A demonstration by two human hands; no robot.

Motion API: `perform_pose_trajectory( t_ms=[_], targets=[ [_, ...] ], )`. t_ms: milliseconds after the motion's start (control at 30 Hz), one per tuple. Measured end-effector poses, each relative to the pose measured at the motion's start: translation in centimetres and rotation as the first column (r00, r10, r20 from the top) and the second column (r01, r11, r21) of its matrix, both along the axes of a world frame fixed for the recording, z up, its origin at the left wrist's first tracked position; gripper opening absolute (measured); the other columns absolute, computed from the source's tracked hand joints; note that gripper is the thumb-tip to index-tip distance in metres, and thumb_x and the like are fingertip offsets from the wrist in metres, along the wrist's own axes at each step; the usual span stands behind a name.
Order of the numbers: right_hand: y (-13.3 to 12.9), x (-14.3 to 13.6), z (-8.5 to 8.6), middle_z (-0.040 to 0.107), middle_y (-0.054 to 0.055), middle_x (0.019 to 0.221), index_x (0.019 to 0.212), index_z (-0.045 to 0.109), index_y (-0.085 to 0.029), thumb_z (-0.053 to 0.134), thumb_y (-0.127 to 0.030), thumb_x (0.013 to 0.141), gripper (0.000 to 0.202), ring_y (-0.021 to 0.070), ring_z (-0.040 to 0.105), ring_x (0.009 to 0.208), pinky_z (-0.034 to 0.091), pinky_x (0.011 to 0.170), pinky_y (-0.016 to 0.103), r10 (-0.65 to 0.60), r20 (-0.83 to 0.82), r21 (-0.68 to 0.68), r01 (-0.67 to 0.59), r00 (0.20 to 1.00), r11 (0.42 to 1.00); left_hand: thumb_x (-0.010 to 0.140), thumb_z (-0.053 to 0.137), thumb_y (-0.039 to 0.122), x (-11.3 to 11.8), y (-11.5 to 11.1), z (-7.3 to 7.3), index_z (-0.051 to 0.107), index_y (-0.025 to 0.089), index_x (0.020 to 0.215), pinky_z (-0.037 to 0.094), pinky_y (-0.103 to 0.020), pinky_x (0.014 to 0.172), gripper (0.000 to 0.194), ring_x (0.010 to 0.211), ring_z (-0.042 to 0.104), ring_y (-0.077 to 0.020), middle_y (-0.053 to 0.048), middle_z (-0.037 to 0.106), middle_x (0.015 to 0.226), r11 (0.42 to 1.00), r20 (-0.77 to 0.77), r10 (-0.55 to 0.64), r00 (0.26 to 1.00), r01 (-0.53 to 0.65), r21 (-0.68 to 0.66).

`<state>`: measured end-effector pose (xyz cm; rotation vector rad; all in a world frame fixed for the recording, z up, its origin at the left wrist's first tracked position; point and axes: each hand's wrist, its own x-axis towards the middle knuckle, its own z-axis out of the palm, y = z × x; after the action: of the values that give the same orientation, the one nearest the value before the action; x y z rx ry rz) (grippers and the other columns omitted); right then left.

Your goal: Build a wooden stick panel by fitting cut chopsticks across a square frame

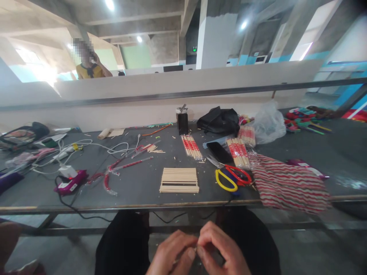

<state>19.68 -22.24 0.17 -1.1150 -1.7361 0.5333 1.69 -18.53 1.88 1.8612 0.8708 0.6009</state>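
My left hand (174,254) and my right hand (219,248) meet above my lap, below the table's front edge. Both are closed in a pinch, fingertips touching, around a thin pale stick (195,248) that my fingers mostly cover. In front of them on the table lies a flat row of thin wooden sticks (179,175), side by side, with a narrow gap before the nearest few. Scissors (233,181) with one yellow and one red handle rest to its right, near a black phone (219,152).
Wrapped bundles of sticks (191,147) and a striped cloth (289,183) hanging over the edge lie rightward. A black container (182,121) and a black bag (219,120) stand behind. White cables (94,143) and red-wrapped pieces (107,183) spread leftward. A person (90,68) is beyond the partition.
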Motion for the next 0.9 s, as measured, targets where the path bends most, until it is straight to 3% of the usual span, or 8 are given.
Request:
perform_pose_trajectory(
  t_ms=[133, 200, 300, 367, 433, 567, 767, 900],
  targets=[
    [1.1, 1.4, 1.1, 0.058, 0.001, 0.077, 0.082, 0.055, -0.022, 0.043, -0.023, 0.092, 0.015, 0.013, 0.058, 0.071, 0.046, 0.065, 0.022, -0.016, 0.131, -0.085, 0.027, 0.991, 0.996, 0.088, 0.048, 0.046, 1.8, -0.4, -0.8, 0.067, 0.014, 0.087, 0.038, -0.019, 0.057, 0.037, 0.062, 0.049, -0.0106, -0.003, 0.059, 0.069, 0.97, 0.07, 0.153, 0.986, -0.136, -0.203],
    [3.1, 4.1, 1.7, 0.063, 0.004, 0.088, 0.1, 0.056, -0.022, 0.042, -0.025, 0.093, 0.016, 0.0165, 0.06, 0.082, 0.048, 0.074, 0.026, -0.221, 0.259, -0.02, 0.234, 0.94, 0.972, 0.085, 0.052, 0.051, 2.0, -0.2, -0.6, 0.067, 0.014, 0.083, 0.033, -0.018, 0.051, 0.04, 0.057, 0.042, -0.0088, 0.0, 0.051, 0.062, 0.941, 0.114, 0.244, 0.963, -0.207, -0.268],
    [6.9, 8.8, 2.0, 0.061, 0.016, 0.104, 0.116, 0.055, -0.014, 0.052, -0.025, 0.088, 0.031, 0.0285, 0.057, 0.098, 0.043, 0.088, 0.041, -0.563, 0.603, 0.204, 0.573, 0.565, 0.794, 0.082, 0.054, 0.054, 1.9, -0.2, 0.7, 0.069, 0.014, 0.093, 0.026, -0.019, 0.047, 0.044, 0.051, 0.035, -0.007, 0.002, 0.044, 0.058, 0.884, 0.169, 0.344, 0.924, -0.258, -0.39],
    [9.1, 10.9, 1.9, 0.061, 0.02, 0.104, 0.12, 0.054, -0.01, 0.057, -0.027, 0.085, 0.04, 0.0318, 0.057, 0.098, 0.044, 0.084, 0.042, -0.509, 0.777, 0.175, 0.65, 0.371, 0.74, 0.08, 0.057, 0.054, 2.1, -0.2, 1.9, 0.07, 0.015, 0.096, 0.023, -0.02, 0.047, 0.045, 0.051, 0.032, -0.0069, 0.003, 0.04, 0.056, 0.86, 0.189, 0.37, 0.91, -0.258, -0.441],
    [10.6, 12.0, 1.9, 0.062, 0.02, 0.104, 0.12, 0.055, -0.01, 0.058, -0.031, 0.084, 0.042, 0.0332, 0.056, 0.1, 0.044, 0.082, 0.04, -0.387, 0.862, 0.096, 0.644, 0.328, 0.759, 0.079, 0.06, 0.053, 2.4, 0.0, 2.8, 0.071, 0.015, 0.094, 0.02, -0.02, 0.047, 0.043, 0.051, 0.029, -0.007, 0.004, 0.035, 0.055, 0.859, 0.201, 0.376, 0.905, -0.259, -0.442],
    [12.1, 12.3, 2.4, 0.061, 0.024, 0.104, 0.119, 0.056, -0.009, 0.059, -0.021, 0.078, 0.042, 0.0348, 0.06, 0.097, 0.044, 0.076, 0.038, -0.231, 0.905, -0.074, 0.666, 0.358, 0.743, 0.078, 0.061, 0.053, 3.0, 0.6, 3.6, 0.073, 0.016, 0.092, 0.019, -0.021, 0.046, 0.042, 0.052, 0.026, -0.0071, 0.004, 0.033, 0.055, 0.877, 0.224, 0.361, 0.905, -0.249, -0.411],
    [13.5, 14.2, 3.4, 0.068, 0.015, 0.096, 0.121, 0.054, -0.012, 0.056, -0.017, 0.074, 0.047, 0.0262, 0.065, 0.089, 0.046, 0.072, 0.03, -0.203, 0.855, -0.177, 0.638, 0.477, 0.749, 0.079, 0.06, 0.051, 2.7, 1.3, 3.8, 0.073, 0.017, 0.095, 0.02, -0.02, 0.046, 0.04, 0.053, 0.026, -0.0071, 0.003, 0.037, 0.057, 0.859, 0.236, 0.416, 0.878, -0.295, -0.419],
    [10.8, 13.7, 3.8, 0.069, 0.007, 0.087, 0.125, 0.051, -0.014, 0.058, -0.019, 0.072, 0.053, 0.0191, 0.065, 0.074, 0.049, 0.065, 0.025, -0.354, 0.526, -0.3, 0.558, 0.773, 0.774, 0.081, 0.059, 0.05, 2.4, 1.6, 4.0, 0.073, 0.016, 0.096, 0.023, -0.019, 0.047, 0.039, 0.055, 0.03, -0.0076, 0.001, 0.046, 0.062, 0.873, 0.232, 0.426, 0.875, -0.329, -0.361]
  ],
)
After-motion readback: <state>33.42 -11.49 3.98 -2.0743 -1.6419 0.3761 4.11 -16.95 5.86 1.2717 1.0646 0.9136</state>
